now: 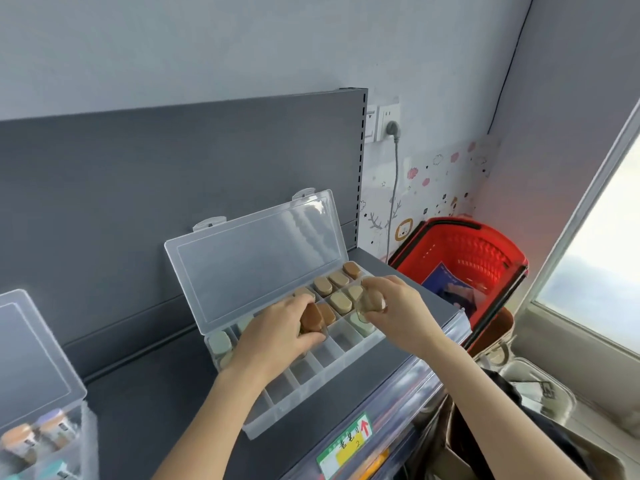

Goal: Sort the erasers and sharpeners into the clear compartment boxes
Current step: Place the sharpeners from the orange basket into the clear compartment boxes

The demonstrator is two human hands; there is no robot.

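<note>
Two bare hands work over a clear plastic compartment box (294,407) lying on a dark grey shelf (156,410). Its clear hinged lid (256,261) stands open toward the back panel. The left hand (277,327) grips a brown oval piece (311,318) above the box's middle compartments. The right hand (398,313) pinches a pale translucent rounded piece (372,301) just beside it. Tan oval pieces (337,279) sit in the far row, and pale green pieces (220,341) sit at the box's ends. A red plastic basket (467,251) stands to the right.

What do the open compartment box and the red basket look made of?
Compartment box: probably clear glossy plastic; the shelf shows through it and the lid glints. Red basket: probably moulded plastic, with a perforated lattice wall and a dark rim.
</note>
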